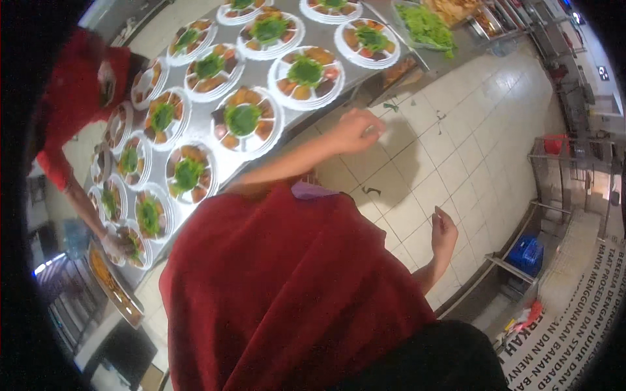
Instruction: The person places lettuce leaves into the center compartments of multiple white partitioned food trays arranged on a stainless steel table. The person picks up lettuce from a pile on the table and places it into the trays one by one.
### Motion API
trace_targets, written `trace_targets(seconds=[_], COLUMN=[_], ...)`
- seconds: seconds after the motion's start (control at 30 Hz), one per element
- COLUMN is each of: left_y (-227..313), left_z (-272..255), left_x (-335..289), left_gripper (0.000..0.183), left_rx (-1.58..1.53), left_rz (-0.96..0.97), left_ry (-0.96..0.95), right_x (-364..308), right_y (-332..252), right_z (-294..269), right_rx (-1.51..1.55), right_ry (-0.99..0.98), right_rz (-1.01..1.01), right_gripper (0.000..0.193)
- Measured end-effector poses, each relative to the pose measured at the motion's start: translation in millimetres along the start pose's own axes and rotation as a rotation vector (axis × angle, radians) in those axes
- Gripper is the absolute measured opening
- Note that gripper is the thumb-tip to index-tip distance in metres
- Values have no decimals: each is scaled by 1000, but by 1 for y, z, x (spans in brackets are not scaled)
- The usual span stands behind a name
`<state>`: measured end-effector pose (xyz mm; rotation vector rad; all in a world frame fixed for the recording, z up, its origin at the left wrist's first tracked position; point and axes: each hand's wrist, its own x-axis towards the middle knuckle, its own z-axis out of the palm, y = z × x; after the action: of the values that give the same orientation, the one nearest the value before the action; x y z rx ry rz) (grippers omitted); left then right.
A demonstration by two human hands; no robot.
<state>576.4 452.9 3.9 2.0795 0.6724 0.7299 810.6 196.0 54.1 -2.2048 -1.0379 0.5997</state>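
My left hand (360, 130) is stretched out past the edge of the metal table, over the floor. Its fingers are loosely bent and slightly blurred, a gap shows between them, and no object is seen in it. Nearest to it on the table is a white sectioned plate (307, 99) with brown fried pieces around a bunch of green lettuce (304, 70). My right hand (445, 232) hangs at my right side above the tiles, fingers half curled and apart, with nothing visible in it. Several similar plates (277, 130) cover the table to my left.
Across the table at the left, a person in red reaches a hand (117, 245) to a plate. A clear container of lettuce (417, 29) stands at the far right end. A tray of orange food (112, 287) is at lower left. Dark scraps (372, 191) lie on the tiled floor; metal racks (548, 156) stand right.
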Motion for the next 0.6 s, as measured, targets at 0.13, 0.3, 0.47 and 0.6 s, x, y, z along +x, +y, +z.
trace_targets(seconds=[0.13, 0.3, 0.47, 0.6], left_y=[-3, -5, -30, -40], left_z=[32, 59, 65, 63], left_x=[84, 153, 190, 196], left_gripper=[22, 25, 30, 33], left_rx=[-106, -182, -170, -189], left_rz=[129, -8, -240, -483], left_ry=[-80, -210, -85, 49], right_x=[46, 173, 352, 464], right_y=[43, 64, 7, -46], right_z=[-25, -68, -69, -25], right_rx=[109, 6, -266, -193], right_ry=[38, 0, -35, -295], right_rz=[89, -62, -307, -574], right_gripper=[20, 18, 24, 22])
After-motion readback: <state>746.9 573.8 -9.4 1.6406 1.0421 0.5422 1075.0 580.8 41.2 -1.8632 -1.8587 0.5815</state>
